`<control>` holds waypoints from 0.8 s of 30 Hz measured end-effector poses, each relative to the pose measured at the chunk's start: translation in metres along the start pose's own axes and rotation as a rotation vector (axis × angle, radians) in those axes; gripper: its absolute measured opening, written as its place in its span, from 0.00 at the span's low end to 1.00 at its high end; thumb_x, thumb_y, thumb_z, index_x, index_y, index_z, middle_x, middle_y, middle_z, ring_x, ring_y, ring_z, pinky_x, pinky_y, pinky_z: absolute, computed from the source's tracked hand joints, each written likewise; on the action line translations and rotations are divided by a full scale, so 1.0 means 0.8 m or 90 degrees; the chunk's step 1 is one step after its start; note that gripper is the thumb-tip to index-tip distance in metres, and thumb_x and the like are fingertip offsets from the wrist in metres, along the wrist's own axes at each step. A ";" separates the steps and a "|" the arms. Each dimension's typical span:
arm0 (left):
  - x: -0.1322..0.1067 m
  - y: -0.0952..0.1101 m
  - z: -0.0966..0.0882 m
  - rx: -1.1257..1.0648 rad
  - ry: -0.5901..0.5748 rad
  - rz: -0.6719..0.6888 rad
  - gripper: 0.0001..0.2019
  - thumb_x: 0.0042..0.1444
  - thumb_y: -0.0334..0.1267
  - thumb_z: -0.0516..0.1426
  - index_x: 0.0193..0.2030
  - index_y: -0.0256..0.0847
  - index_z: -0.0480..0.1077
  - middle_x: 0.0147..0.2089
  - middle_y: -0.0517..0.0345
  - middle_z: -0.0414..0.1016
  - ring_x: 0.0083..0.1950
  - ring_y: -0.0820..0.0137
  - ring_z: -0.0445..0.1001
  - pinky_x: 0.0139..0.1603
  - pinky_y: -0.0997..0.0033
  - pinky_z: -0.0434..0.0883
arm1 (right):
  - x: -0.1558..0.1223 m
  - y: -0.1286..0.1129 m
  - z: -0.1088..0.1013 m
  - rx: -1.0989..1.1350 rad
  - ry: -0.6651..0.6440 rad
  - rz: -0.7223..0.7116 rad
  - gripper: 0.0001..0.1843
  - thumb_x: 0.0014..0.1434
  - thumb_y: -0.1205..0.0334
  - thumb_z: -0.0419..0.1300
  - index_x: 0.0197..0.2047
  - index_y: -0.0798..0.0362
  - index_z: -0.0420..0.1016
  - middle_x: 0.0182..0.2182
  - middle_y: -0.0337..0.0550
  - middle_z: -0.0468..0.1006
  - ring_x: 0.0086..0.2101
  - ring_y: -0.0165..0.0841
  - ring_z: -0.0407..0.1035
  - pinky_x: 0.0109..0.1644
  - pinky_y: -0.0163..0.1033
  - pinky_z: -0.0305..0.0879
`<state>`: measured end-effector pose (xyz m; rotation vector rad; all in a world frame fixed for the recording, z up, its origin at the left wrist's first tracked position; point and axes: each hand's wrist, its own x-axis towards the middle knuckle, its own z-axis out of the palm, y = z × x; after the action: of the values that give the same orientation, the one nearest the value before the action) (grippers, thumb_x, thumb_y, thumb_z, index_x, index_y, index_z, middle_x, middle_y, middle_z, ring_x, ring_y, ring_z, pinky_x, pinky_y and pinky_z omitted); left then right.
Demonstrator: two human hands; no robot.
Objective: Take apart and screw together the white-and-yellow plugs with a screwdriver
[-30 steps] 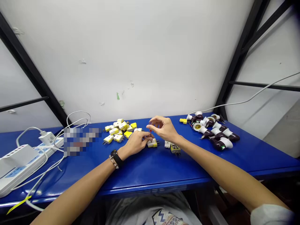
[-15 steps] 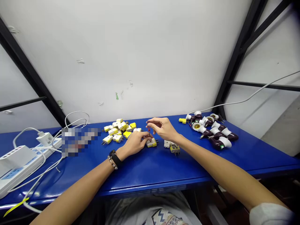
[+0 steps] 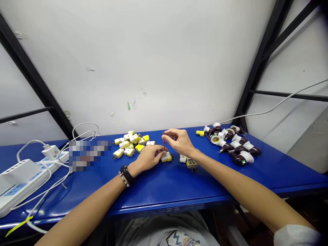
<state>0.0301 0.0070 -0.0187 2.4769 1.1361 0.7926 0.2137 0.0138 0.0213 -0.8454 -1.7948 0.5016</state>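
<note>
The head-worn camera looks forward and down from just behind the near edge of the blue table (image 3: 164, 191), facing the white wall (image 3: 153, 68) behind it at close range.

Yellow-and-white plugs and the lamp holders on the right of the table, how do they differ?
The yellow-and-white plugs are yellow and white, while the lamp holders are dark maroon and white. The plugs are small, blocky and show metal prongs; the lamp holders are longer, and some show round socket openings. The plugs lie in a tight heap, the lamp holders in a looser spread. Both lie on the blue table and look like electrical fittings.
</note>
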 end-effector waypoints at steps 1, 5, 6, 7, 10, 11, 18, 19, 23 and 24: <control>-0.001 0.001 -0.001 0.011 0.001 0.002 0.13 0.64 0.42 0.56 0.49 0.43 0.79 0.45 0.55 0.84 0.40 0.66 0.80 0.43 0.68 0.73 | 0.002 0.002 -0.002 0.023 0.011 0.007 0.11 0.60 0.55 0.63 0.35 0.54 0.81 0.26 0.41 0.82 0.24 0.30 0.71 0.30 0.34 0.68; -0.003 0.000 -0.002 0.074 -0.040 0.013 0.18 0.59 0.48 0.62 0.53 0.44 0.78 0.45 0.54 0.82 0.41 0.64 0.78 0.42 0.67 0.72 | 0.018 0.012 -0.023 0.017 0.106 0.020 0.17 0.65 0.51 0.56 0.46 0.54 0.78 0.30 0.42 0.80 0.28 0.32 0.74 0.32 0.36 0.69; -0.003 0.000 -0.002 0.091 -0.049 0.016 0.17 0.60 0.47 0.62 0.53 0.45 0.78 0.45 0.54 0.82 0.41 0.64 0.78 0.42 0.67 0.72 | 0.023 0.017 -0.033 -0.034 0.125 0.020 0.18 0.66 0.52 0.54 0.48 0.54 0.77 0.31 0.43 0.79 0.29 0.33 0.73 0.33 0.36 0.69; -0.004 -0.001 -0.002 0.104 -0.055 0.022 0.16 0.61 0.46 0.61 0.54 0.46 0.78 0.46 0.55 0.82 0.41 0.64 0.78 0.43 0.67 0.72 | 0.028 0.023 -0.043 -0.103 0.138 0.013 0.18 0.67 0.53 0.52 0.49 0.54 0.77 0.34 0.45 0.80 0.31 0.33 0.74 0.36 0.37 0.70; -0.004 -0.004 -0.001 0.119 -0.058 0.049 0.16 0.65 0.43 0.57 0.57 0.49 0.77 0.50 0.55 0.80 0.46 0.64 0.77 0.48 0.67 0.72 | 0.039 0.049 -0.078 -0.367 0.118 0.050 0.17 0.67 0.57 0.51 0.50 0.52 0.77 0.43 0.49 0.80 0.40 0.38 0.75 0.47 0.41 0.69; -0.004 -0.004 -0.002 0.121 -0.060 0.060 0.16 0.66 0.43 0.56 0.57 0.50 0.77 0.51 0.55 0.80 0.48 0.63 0.77 0.49 0.66 0.72 | 0.041 0.060 -0.089 -0.451 0.079 0.106 0.17 0.66 0.58 0.51 0.51 0.51 0.77 0.46 0.50 0.79 0.44 0.40 0.75 0.49 0.42 0.68; -0.003 -0.002 -0.003 0.124 -0.060 0.050 0.15 0.66 0.44 0.55 0.54 0.50 0.79 0.49 0.55 0.80 0.46 0.64 0.77 0.48 0.66 0.71 | 0.038 0.125 -0.140 -0.723 -0.123 0.433 0.24 0.59 0.53 0.62 0.52 0.62 0.78 0.52 0.67 0.76 0.51 0.54 0.73 0.52 0.48 0.68; -0.002 -0.001 -0.002 0.116 -0.057 0.041 0.15 0.66 0.45 0.55 0.54 0.50 0.79 0.48 0.55 0.81 0.45 0.64 0.77 0.47 0.67 0.71 | 0.037 0.130 -0.142 -0.729 -0.129 0.445 0.24 0.58 0.53 0.63 0.51 0.62 0.79 0.52 0.68 0.76 0.51 0.54 0.74 0.51 0.48 0.68; -0.001 0.001 0.002 0.073 -0.037 0.018 0.14 0.64 0.45 0.57 0.50 0.49 0.81 0.45 0.56 0.82 0.41 0.66 0.77 0.44 0.68 0.71 | 0.037 0.142 -0.143 -0.742 -0.150 0.466 0.25 0.58 0.52 0.63 0.54 0.61 0.78 0.54 0.68 0.74 0.51 0.54 0.74 0.51 0.48 0.69; 0.000 0.001 0.003 0.058 -0.032 0.012 0.14 0.64 0.45 0.57 0.49 0.49 0.82 0.44 0.57 0.82 0.41 0.66 0.77 0.43 0.69 0.71 | 0.038 0.144 -0.143 -0.743 -0.152 0.467 0.26 0.59 0.52 0.63 0.54 0.61 0.78 0.55 0.68 0.74 0.51 0.54 0.74 0.51 0.48 0.69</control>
<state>0.0321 0.0062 -0.0201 2.5713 1.1570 0.6947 0.3495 0.1065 0.0044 -2.3654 -1.8919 -0.0835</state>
